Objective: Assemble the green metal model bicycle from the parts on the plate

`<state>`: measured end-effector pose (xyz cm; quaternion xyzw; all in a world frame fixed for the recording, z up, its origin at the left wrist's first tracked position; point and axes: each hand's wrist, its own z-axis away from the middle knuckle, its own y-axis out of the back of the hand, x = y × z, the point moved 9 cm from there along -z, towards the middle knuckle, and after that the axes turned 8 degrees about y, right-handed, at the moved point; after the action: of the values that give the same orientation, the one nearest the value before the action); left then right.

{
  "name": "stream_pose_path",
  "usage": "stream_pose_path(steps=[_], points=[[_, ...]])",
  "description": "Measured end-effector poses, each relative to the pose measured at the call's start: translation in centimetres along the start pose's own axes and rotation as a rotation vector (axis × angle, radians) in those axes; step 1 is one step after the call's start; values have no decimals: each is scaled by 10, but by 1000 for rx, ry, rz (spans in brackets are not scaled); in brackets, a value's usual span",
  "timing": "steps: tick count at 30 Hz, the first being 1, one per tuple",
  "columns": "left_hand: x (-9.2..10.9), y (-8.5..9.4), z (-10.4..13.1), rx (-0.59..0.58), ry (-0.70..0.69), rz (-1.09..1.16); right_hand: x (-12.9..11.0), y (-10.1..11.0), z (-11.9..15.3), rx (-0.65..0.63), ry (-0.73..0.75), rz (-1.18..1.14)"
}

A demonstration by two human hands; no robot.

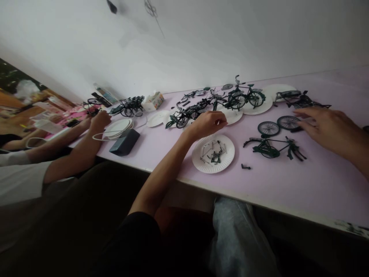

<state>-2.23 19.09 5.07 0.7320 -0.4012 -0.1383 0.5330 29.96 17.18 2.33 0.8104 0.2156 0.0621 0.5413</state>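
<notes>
My left hand (211, 122) hangs just above the back rim of a white paper plate (198, 164); its fingers are pinched together, and whatever they hold, if anything, is too small to make out. Small dark green and silvery parts (215, 156) lie on that plate. To the right, my right hand (331, 125) is beside two model bicycle wheels (268, 128), thumb and forefinger apart near the right-hand wheel's edge. In front of the wheels lies a dark green model bicycle frame (271, 149) without wheels. A small black part (246, 167) rests nearer the table's edge.
Assembled model bicycles (245, 96) stand at the back among paper plates (258, 110). More bicycles (131, 105), a tissue box (153, 101) and a dark box (125, 142) are to the left. Another person's hands (99, 120) work at the far left. A wall rises behind the table.
</notes>
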Motion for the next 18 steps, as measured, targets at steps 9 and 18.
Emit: stream_pose_path(steps=[9,18], points=[[12,17,1,147,-30,15,-16,-16,-3,-149,35,33],[39,42,80,241,3,142,-21,-21,-10,-189,57,114]])
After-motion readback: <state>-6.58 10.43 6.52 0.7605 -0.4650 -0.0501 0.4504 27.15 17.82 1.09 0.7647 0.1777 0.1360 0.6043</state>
